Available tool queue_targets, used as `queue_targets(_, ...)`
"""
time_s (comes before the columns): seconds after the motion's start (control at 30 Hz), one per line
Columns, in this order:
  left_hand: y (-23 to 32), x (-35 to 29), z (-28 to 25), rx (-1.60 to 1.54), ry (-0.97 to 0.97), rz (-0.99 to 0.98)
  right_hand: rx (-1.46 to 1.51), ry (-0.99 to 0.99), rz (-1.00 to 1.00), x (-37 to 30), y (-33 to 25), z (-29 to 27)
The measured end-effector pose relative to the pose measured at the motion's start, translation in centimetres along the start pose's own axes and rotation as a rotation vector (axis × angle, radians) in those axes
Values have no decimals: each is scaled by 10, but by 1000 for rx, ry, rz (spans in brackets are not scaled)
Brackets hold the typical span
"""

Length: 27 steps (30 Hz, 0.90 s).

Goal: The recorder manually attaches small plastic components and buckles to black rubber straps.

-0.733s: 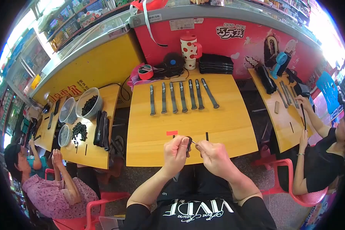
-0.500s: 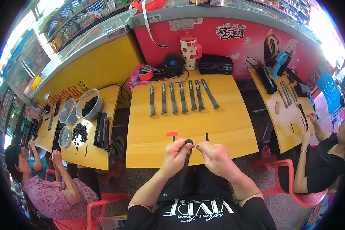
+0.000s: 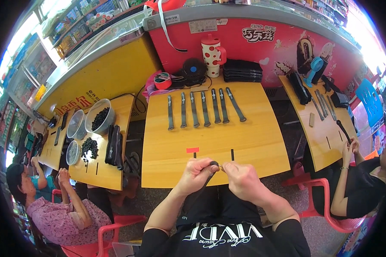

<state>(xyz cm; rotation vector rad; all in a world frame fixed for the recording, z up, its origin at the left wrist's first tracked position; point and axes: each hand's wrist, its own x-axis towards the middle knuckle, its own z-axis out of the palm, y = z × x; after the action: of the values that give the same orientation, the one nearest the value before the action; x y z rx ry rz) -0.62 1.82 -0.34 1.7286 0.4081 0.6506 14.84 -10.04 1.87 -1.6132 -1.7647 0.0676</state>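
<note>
My left hand [image 3: 195,175] is closed around a dark strap [image 3: 214,163], whose rounded end shows above the thumb while the rest hangs toward my lap. My right hand [image 3: 241,176] is closed in a pinch just to the right of it. A thin, shiny pin-like piece [image 3: 220,166] runs from its fingertips to the strap's end; its kind is too small to make out. Both hands are over the near edge of the wooden table [image 3: 257,141]. Farther up the table, several dark grey straps [image 3: 204,109] lie side by side in a row, rounded ends toward me.
Two black marks [image 3: 232,154] and a red sticker [image 3: 192,150] are on the tabletop. At its back stand a spotted tumbler [image 3: 212,58], a black stack [image 3: 242,70], a small fan [image 3: 194,72] and a red tape roll [image 3: 162,80]. People work at tables on both sides.
My hands have shifted very slightly to the right, with the strap's end tilting a little. At the right table, the other person's hands have drawn closer together around a dark strap.
</note>
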Motion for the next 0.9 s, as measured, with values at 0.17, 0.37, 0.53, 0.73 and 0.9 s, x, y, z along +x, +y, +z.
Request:
queue_targets(0.17,5,0,0,142,-20,114,869,-375,452,4,25,-3)
queue_targets(0.37,1,2,1,180,-69,80,167,-46,-50,1,21,7)
queue_targets(0.53,9,3,0,3,-72,60,781,-243,313,3,20,-1)
queue_targets(0.73,28,8,-10,231,-214,142,864,-97,317,-6,10,1)
queue_targets(0.9,43,10,-17,226,-315,140,1071,-134,478,-9,4,-3)
